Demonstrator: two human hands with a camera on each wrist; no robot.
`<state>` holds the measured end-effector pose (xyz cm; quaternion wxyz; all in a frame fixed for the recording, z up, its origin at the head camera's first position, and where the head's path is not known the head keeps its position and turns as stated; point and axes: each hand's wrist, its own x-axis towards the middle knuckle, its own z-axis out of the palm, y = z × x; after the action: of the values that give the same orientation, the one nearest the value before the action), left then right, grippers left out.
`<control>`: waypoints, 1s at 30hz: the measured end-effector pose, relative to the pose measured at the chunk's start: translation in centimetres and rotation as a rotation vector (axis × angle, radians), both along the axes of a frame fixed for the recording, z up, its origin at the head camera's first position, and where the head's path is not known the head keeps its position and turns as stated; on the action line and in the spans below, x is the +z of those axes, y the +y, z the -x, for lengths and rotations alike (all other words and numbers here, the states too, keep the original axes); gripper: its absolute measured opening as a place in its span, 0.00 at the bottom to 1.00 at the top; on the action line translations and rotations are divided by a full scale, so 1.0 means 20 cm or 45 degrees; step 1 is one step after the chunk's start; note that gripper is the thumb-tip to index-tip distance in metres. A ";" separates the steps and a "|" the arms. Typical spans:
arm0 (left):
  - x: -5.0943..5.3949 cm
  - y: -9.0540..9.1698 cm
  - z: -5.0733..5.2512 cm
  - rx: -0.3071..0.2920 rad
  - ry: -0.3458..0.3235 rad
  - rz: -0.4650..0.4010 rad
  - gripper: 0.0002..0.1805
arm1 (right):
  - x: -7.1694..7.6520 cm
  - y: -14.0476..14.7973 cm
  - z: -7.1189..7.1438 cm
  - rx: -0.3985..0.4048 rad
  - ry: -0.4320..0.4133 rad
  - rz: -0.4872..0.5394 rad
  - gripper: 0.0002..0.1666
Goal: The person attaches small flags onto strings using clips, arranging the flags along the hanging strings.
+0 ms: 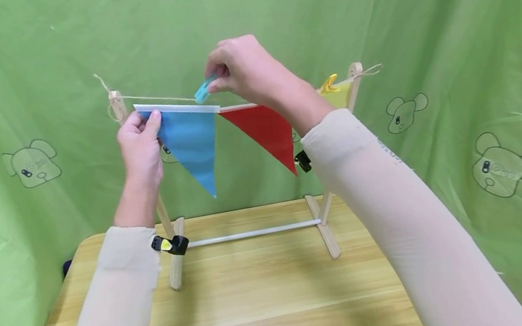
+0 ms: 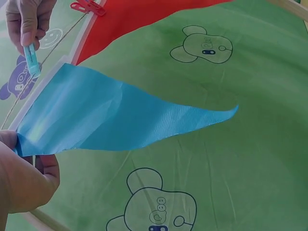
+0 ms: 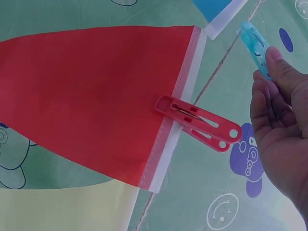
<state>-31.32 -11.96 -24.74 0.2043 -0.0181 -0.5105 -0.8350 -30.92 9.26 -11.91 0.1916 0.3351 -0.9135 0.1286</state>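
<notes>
A blue triangular pennant (image 1: 190, 139) hangs point down, its white top edge along the string (image 1: 166, 97). My left hand (image 1: 140, 146) pinches the pennant's upper left corner between thumb and fingers. Just above the pennant's right half, my right hand (image 1: 242, 68) pinches a light blue clothespin (image 1: 203, 90). In the right wrist view the clothespin's tip is close to the string; whether they touch I cannot tell. A red pennant (image 3: 110, 96) hangs beside the blue one, clipped to the string by a red clothespin (image 3: 197, 120).
A yellow clothespin (image 1: 329, 84) holds a yellow pennant (image 1: 339, 97) at the string's right end. Wooden posts (image 1: 355, 72) carry the string, and a white bar (image 1: 256, 233) joins their feet on the wooden table (image 1: 260, 297). Behind hangs a green curtain (image 1: 26, 62).
</notes>
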 end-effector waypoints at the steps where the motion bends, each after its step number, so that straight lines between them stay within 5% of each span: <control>1: 0.00 0.00 0.00 0.000 0.004 -0.001 0.08 | 0.00 0.00 0.00 0.000 -0.001 -0.005 0.15; 30: 0.03 0.01 0.03 -0.047 0.034 -0.108 0.05 | 0.01 -0.10 0.02 -0.061 -0.065 -0.175 0.12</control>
<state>-32.00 -11.68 -24.15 0.1962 -0.0301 -0.4714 -0.8593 -31.39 7.28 -11.66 0.1476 0.3220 -0.9326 0.0694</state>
